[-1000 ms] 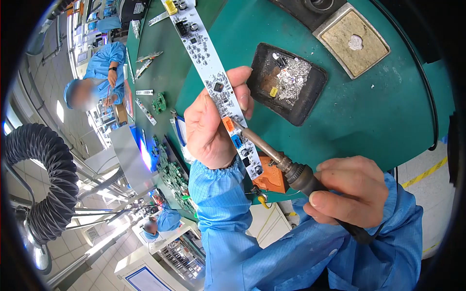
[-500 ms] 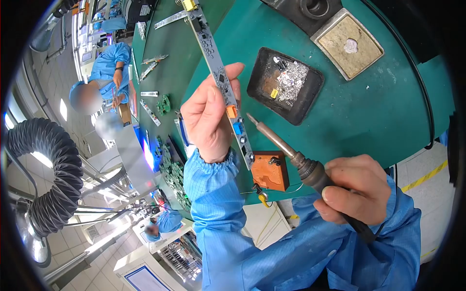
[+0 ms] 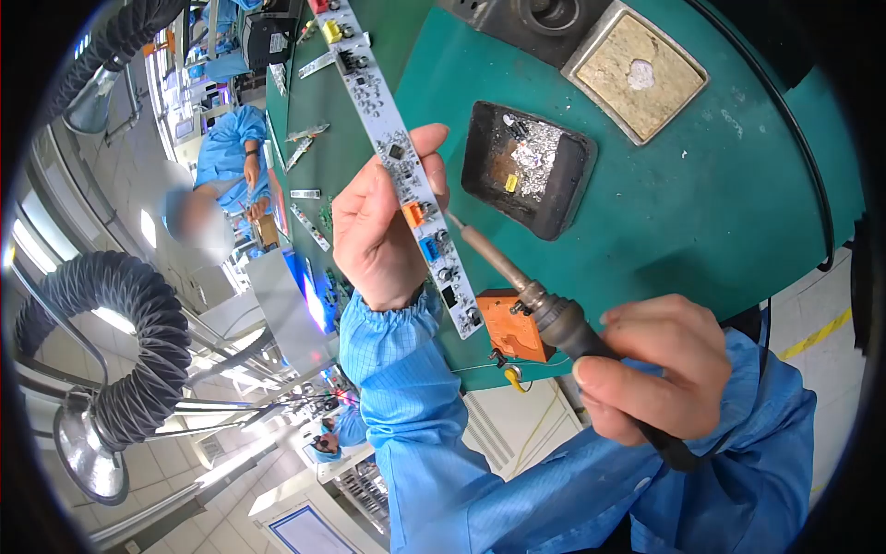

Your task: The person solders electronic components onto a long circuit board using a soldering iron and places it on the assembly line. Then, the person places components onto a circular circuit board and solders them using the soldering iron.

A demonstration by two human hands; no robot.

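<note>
My left hand (image 3: 383,222) is closed around the middle of a long, narrow circuit board (image 3: 374,115), held up at a slant above the green mat. Orange, blue, yellow and red connectors and small black parts show on the board's face. In my right hand (image 3: 660,369) is a soldering iron (image 3: 563,323), gripped by its dark handle. Its tip points up and left, close to the board's right edge near the orange connector (image 3: 413,214); whether it touches I cannot tell. Behind the tip lies a black tray (image 3: 574,185) with solder scraps and a yellow piece (image 3: 511,183).
A sponge in a metal holder (image 3: 637,74) adjoins a dark iron stand (image 3: 503,23). An orange block (image 3: 512,328) sits by the mat's near edge. A black cable (image 3: 784,111) curves along the right. More boards (image 3: 309,226) lie left; a co-worker (image 3: 226,157) sits beyond.
The board has turned its face more toward me and shifted left in view. The iron has moved left with its tip, staying near the board. My whole view has shifted slightly.
</note>
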